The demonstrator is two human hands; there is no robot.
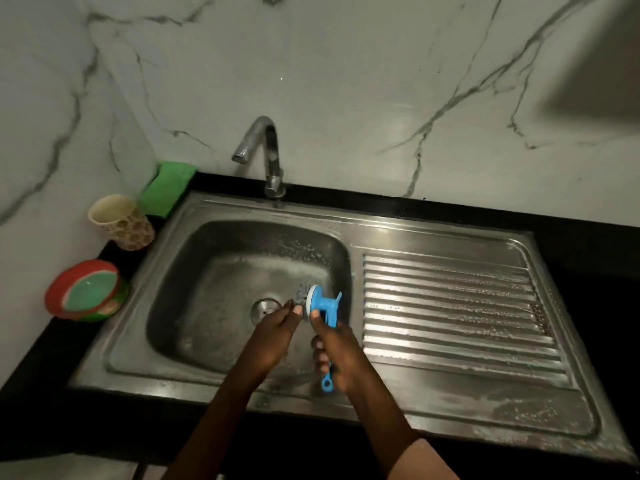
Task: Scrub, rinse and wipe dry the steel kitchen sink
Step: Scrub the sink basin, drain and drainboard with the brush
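Observation:
The steel sink [214,348] has a wet, soapy basin with a round drain [264,308] and a ribbed draining board [450,306] on its right. My right hand [337,355] grips the handle of a blue scrub brush [322,304], whose steel-wool head hangs over the basin right of the drain. My left hand [273,332] reaches in beside it, and its fingertips touch the steel-wool head. The chrome tap [268,154] stands at the back; no water stream is visible.
A green sponge [168,187] leans in the back left corner. A patterned cup [121,221] and a red and green tub [86,291] stand on the black counter left of the sink. Marble wall behind.

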